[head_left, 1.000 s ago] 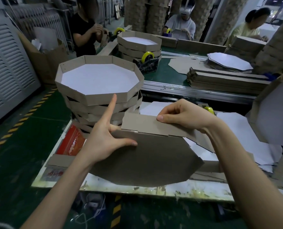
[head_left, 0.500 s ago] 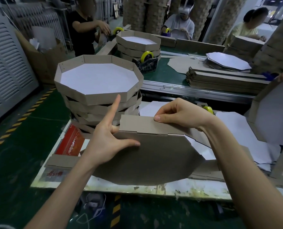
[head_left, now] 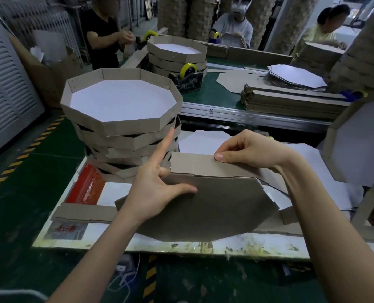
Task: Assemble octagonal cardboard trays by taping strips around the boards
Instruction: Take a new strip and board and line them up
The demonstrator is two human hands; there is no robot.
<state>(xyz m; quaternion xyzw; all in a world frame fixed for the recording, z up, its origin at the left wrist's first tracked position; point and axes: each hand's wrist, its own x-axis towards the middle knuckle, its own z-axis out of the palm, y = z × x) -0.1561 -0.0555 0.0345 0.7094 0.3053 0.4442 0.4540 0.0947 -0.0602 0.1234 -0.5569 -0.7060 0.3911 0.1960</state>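
Left hand [head_left: 157, 189]: spread wide, thumb pressed flat on the brown octagonal cardboard board [head_left: 203, 211], forefinger pointing up and free, other fingers tucked behind the board's edge. Right hand [head_left: 253, 152]: curled, pinching the top edge of the long brown cardboard strip [head_left: 203, 166] between thumb and fingers. Board held tilted up between both hands, lower edge over the scuffed white table [head_left: 203, 247] below the wrists. Strip standing along the board's upper side, just under the right thumb, left end close by the base of the left forefinger.

Most likely fault from here: slipping of the strip along or off the board's edge, with only a pinch and a thumb securing it and no tape visible on the joint. Result, probably, a gap or a crooked wall once taped. Also a risk of bending at the wrong crease when wrapping past the corner under the right wrist. Fetching tape means freeing one hand, hence a chance of the board sagging or swinging. Tall stack of finished brown octagonal trays [head_left: 120, 110] just beyond the raised left forefinger: easy to nudge.
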